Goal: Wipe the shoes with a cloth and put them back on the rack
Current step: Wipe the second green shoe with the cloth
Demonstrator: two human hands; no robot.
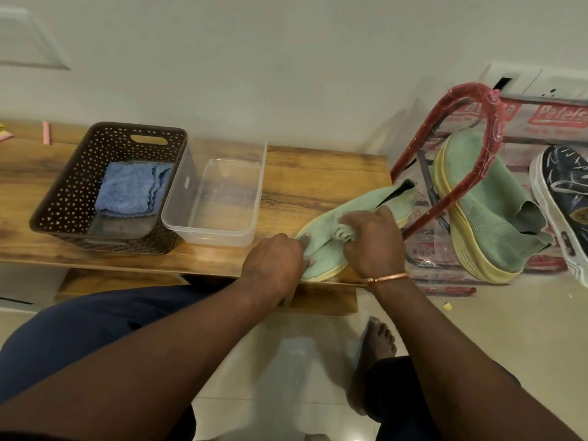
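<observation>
A pale green knit shoe (pixel 366 206) with a yellow sole lies on the right end of the wooden bench (pixel 318 173). My left hand (pixel 273 259) grips its toe end at the bench's front edge. Over the middle of the shoe, my right hand (pixel 372 240) grips a bunched piece of green cloth (pixel 345 233) and presses it on the upper. The matching green shoe (pixel 486 205) leans on the red-framed rack (pixel 461 183) to the right of the bench.
A dark patterned sneaker (pixel 560 198) sits on the rack at far right. On the bench stand a brown perforated basket (pixel 63 202) holding a blue cloth (pixel 133 189), and a clear plastic container (pixel 219 198). My knees and a bare foot are below, on the tiled floor.
</observation>
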